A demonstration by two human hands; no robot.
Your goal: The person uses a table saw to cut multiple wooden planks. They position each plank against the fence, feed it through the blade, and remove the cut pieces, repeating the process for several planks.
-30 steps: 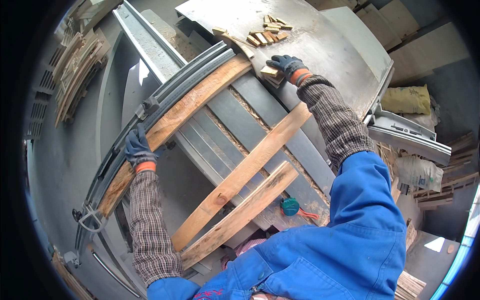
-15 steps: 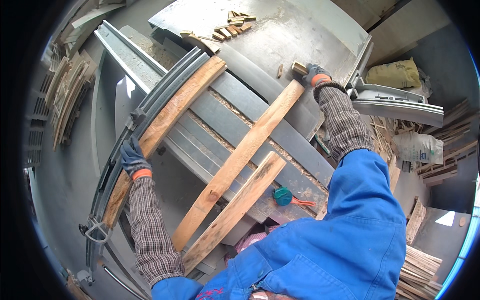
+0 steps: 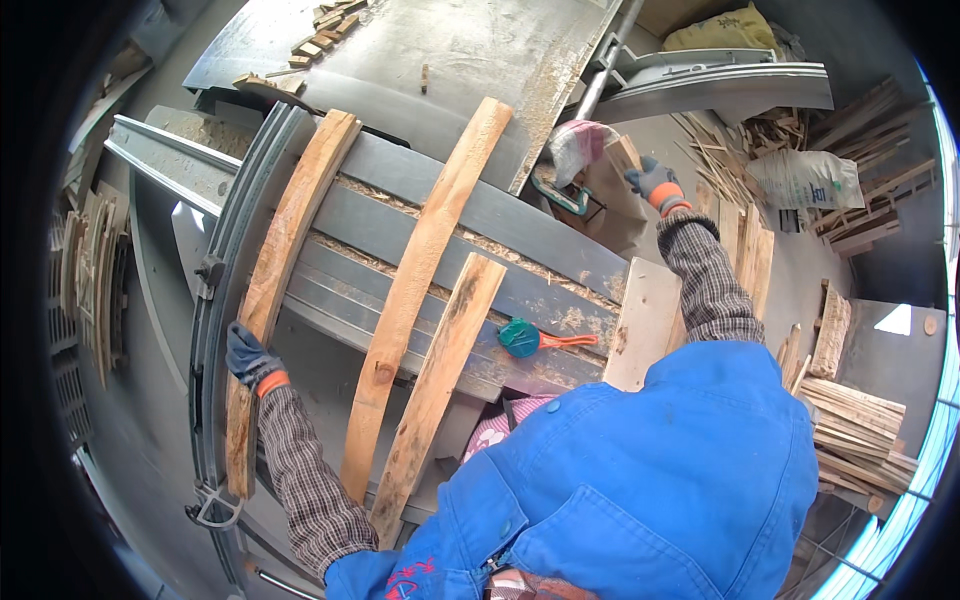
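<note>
My left hand [image 3: 252,358], in a grey-blue glove with an orange cuff, is closed over the near part of a wooden board [image 3: 290,225]. That board lies lengthwise along the metal fence [image 3: 235,210] at the left of the saw table. Off the table's right side, my right hand [image 3: 656,184], gloved alike, grips a short wood block [image 3: 623,155]. Between my arms lie a long plank [image 3: 420,270] and a shorter plank [image 3: 440,370], both across the slotted metal table [image 3: 550,240]. A green tape measure [image 3: 519,338] with an orange strap rests to their right.
Small wood offcuts [image 3: 326,30] are piled at the far left of the table, and one small piece [image 3: 424,78] lies apart. Sawdust fills the slots. Stacked wood strips [image 3: 850,420], a white sack [image 3: 808,180] and a yellow sack [image 3: 722,28] are on the right.
My right hand has carried the short block from the tabletop to the right, beyond the table's edge. My left hand stays on the board. The view has shifted to the right.
</note>
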